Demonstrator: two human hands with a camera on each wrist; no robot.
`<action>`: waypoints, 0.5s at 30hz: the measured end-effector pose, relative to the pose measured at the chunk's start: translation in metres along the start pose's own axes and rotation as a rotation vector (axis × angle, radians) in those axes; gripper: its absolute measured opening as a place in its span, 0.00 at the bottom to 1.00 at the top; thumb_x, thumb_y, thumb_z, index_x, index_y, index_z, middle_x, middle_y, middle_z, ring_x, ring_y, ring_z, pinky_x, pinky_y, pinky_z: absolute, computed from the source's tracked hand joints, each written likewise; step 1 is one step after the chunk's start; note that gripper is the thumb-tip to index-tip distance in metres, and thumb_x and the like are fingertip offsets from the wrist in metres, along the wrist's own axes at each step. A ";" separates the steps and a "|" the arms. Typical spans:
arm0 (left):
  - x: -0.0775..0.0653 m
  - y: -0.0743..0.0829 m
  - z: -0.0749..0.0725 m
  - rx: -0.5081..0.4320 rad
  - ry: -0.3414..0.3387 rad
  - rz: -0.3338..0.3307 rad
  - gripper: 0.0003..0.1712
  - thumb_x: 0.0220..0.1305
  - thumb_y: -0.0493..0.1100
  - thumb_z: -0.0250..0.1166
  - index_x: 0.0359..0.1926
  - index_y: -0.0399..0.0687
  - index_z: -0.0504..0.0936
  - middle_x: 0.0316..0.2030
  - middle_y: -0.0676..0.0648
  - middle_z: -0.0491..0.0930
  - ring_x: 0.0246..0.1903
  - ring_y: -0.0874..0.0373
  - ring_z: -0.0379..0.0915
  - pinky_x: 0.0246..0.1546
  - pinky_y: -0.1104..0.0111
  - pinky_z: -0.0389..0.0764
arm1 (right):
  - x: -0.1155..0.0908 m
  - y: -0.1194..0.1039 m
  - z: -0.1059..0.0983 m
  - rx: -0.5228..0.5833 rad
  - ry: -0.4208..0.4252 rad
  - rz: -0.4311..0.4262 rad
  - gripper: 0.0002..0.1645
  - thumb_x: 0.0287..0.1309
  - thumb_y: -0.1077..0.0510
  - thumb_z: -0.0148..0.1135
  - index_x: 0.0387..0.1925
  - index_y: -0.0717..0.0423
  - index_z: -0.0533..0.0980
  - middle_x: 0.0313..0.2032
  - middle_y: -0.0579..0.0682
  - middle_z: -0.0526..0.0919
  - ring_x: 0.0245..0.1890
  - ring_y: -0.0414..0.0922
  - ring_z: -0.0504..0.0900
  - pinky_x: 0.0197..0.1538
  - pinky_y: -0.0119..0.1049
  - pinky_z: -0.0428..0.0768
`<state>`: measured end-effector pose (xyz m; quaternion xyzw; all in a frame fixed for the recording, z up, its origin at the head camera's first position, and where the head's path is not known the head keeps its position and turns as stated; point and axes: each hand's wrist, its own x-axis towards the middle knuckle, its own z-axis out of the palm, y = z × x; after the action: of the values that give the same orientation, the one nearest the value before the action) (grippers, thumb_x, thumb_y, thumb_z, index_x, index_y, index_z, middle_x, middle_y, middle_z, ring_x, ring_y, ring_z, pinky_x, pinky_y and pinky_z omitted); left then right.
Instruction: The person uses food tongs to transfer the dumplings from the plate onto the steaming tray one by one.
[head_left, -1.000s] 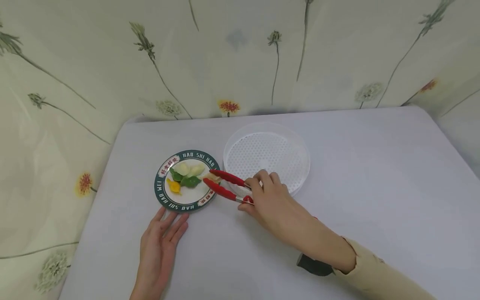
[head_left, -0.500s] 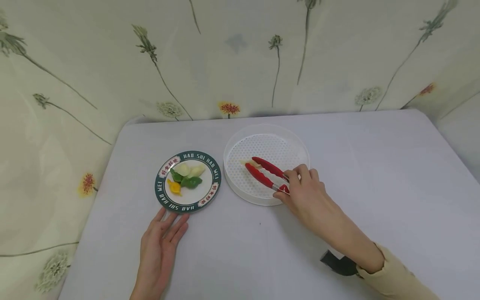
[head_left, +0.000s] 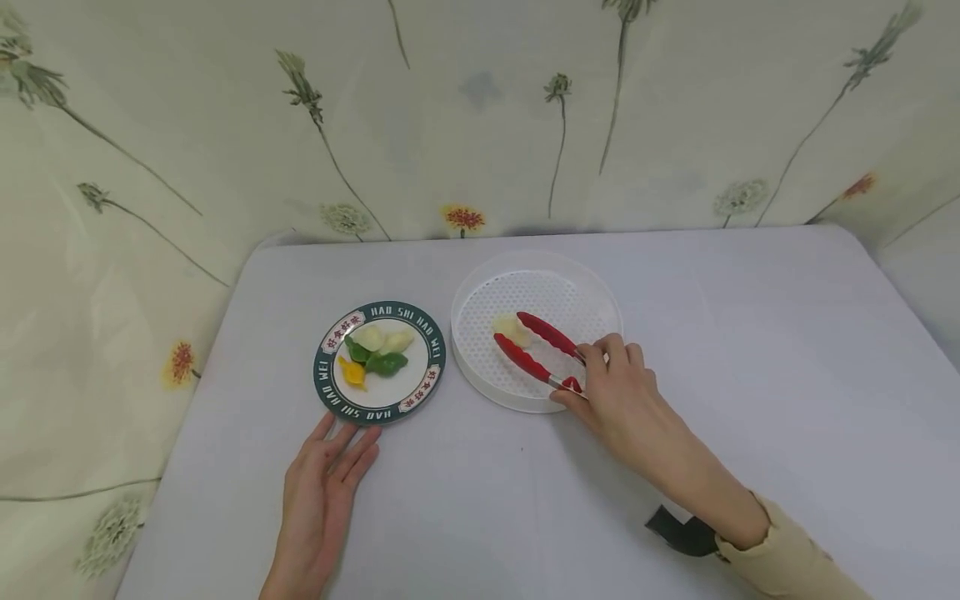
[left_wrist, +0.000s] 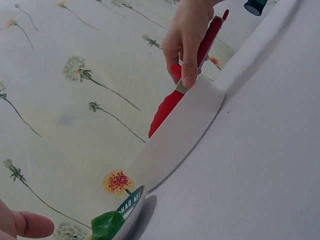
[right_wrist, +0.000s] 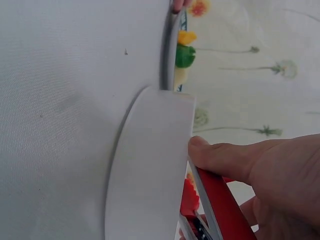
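My right hand (head_left: 626, 400) grips a pair of red-tipped metal tongs (head_left: 528, 363) over the round white steamer tray (head_left: 480, 390) with a perforated base. The tongs' tips stand apart, at a pale dumpling-shaped piece (head_left: 510, 327) on the tray. In the right wrist view, the thumb presses along a red handle (right_wrist: 220, 205), and the tray's wall hides the tips. My left hand (head_left: 318, 500) lies palm up, its extended fingers at the near rim of a green-bordered plate (head_left: 324, 385). That plate bears pale pieces (head_left: 396, 342), green ones (head_left: 387, 364) and a yellow one (head_left: 352, 372).
A white cloth covers the table (head_left: 750, 358), and a floral curtain (head_left: 420, 117) hangs along its back and left side. Plate and tray stand side by side. A dark strap (head_left: 682, 532) is under the right wrist.
The right hand and tongs moved right from the plate to the tray, carrying a pale piece. The tips have since parted and the piece lies on the tray. The left hand stays at the plate.
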<state>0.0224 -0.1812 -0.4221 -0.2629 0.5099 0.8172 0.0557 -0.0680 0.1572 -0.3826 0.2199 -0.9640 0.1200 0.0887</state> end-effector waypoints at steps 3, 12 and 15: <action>0.001 -0.001 0.000 0.001 -0.002 0.005 0.39 0.85 0.44 0.35 0.89 0.53 0.34 0.84 0.41 0.54 0.68 0.61 0.77 0.72 0.73 0.80 | 0.000 0.000 0.001 -0.003 0.005 -0.005 0.41 0.56 0.50 0.84 0.57 0.77 0.77 0.49 0.70 0.78 0.42 0.62 0.75 0.30 0.47 0.80; 0.003 -0.004 -0.002 0.000 -0.002 0.013 0.39 0.85 0.44 0.36 0.89 0.53 0.34 0.84 0.41 0.55 0.67 0.62 0.78 0.71 0.73 0.80 | -0.001 -0.007 0.005 -0.020 0.037 -0.014 0.40 0.53 0.51 0.85 0.56 0.75 0.76 0.47 0.68 0.77 0.40 0.60 0.73 0.28 0.42 0.74; 0.003 -0.004 -0.003 0.007 -0.005 0.016 0.39 0.85 0.44 0.35 0.89 0.53 0.34 0.84 0.41 0.55 0.67 0.62 0.79 0.71 0.73 0.80 | -0.002 -0.009 0.005 -0.018 0.039 -0.010 0.40 0.54 0.51 0.85 0.56 0.74 0.76 0.48 0.67 0.77 0.40 0.60 0.73 0.28 0.42 0.72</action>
<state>0.0218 -0.1822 -0.4278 -0.2568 0.5147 0.8164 0.0514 -0.0628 0.1483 -0.3863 0.2215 -0.9621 0.1150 0.1102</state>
